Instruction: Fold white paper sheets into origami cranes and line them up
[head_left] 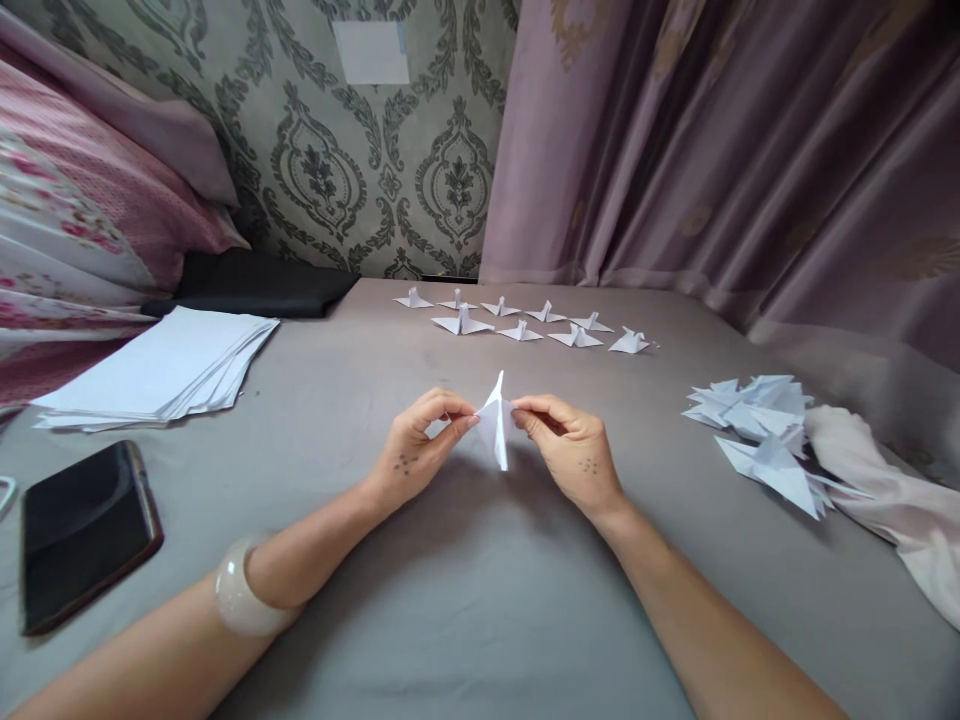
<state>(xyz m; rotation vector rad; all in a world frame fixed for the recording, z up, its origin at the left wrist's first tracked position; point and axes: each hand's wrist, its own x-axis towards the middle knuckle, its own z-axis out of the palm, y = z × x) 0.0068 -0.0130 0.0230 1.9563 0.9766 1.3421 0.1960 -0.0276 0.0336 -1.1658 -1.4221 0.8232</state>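
A folded white paper crane (496,422) is held up over the middle of the grey cloth, its narrow folded edge pointing toward me. My left hand (429,438) pinches its left side between thumb and fingertips. On the opposite side, my right hand (568,445) grips it the same way. Beyond the hands, several finished paper cranes (463,320) stand in two rough rows with wings spread. To the right lies a loose pile of flatter folded paper cranes (761,415).
A stack of white paper (161,360) lies at left, with a dark phone (86,535) in front of it. Behind the stack is a folded black cloth (262,283). A pale cloth (874,480) lies at the right edge. Purple curtains (637,130) hang behind.
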